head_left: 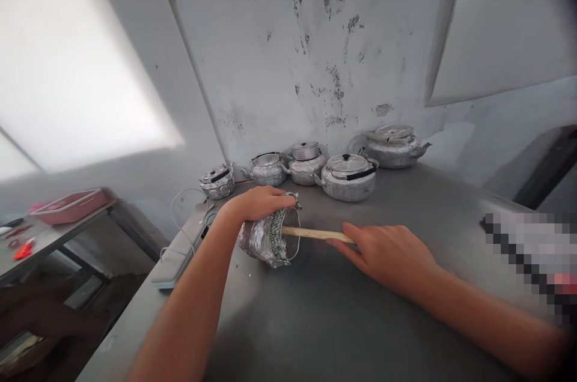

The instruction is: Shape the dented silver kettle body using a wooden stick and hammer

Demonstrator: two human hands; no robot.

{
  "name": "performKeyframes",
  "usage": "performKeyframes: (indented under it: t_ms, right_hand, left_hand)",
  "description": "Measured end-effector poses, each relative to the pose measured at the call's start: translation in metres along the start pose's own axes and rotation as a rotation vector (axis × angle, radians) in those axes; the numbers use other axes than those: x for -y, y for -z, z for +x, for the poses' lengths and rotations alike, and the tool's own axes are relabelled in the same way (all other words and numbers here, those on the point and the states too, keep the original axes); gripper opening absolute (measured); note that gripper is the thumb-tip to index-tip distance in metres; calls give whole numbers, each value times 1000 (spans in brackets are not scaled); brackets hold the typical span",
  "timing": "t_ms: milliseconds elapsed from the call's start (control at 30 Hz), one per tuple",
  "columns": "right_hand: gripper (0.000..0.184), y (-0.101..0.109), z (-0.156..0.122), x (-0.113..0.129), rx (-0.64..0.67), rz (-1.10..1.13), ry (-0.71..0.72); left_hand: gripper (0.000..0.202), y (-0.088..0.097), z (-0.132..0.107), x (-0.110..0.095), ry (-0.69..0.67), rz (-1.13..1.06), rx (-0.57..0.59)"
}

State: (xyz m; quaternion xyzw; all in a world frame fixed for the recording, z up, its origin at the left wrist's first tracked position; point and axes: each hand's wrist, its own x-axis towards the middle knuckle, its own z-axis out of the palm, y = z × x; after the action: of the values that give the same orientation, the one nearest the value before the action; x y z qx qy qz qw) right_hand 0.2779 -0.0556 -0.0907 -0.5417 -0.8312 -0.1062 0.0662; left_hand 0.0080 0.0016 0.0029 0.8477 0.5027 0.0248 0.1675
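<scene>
A dented silver metal pot (260,241) lies tipped on its side on the grey table, its mouth turned to the right. A green patterned band (276,236) runs along its opening, and a thin wire handle (299,244) loops around the mouth. My left hand (261,202) grips the pot from above at its upper rim. In my right hand (383,250), closed in a pinch, is a pale wooden stick (320,234) whose far end reaches into the pot's mouth; that end is hidden.
Along the wall stand several silver kettles, including a lidded kettle (349,181) and a larger kettle (394,151). A power strip (174,265) with a white cable lies at the table's left edge. A pink basket (70,208) sits on another table. Something pixelated (536,256) is at right.
</scene>
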Motion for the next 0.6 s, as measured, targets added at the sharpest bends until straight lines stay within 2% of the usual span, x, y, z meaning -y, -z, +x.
performKeyframes:
  t_ms: [100,233,367,600]
  right_hand:
    - [61,-1,1,-2,0,16,-32]
    - [61,-2,0,-3,-31,43,-7]
    - [60,-1,0,-1,4,19,-55]
    - [61,-1,1,-2,14,13,-45]
  left_hand:
    - [46,0,0,1,-6,-6,2]
    - [45,0,0,0,-6,-9,2]
    - [48,0,0,-1,8,1,-4]
    - [51,0,-1,-2,16,-6,-30]
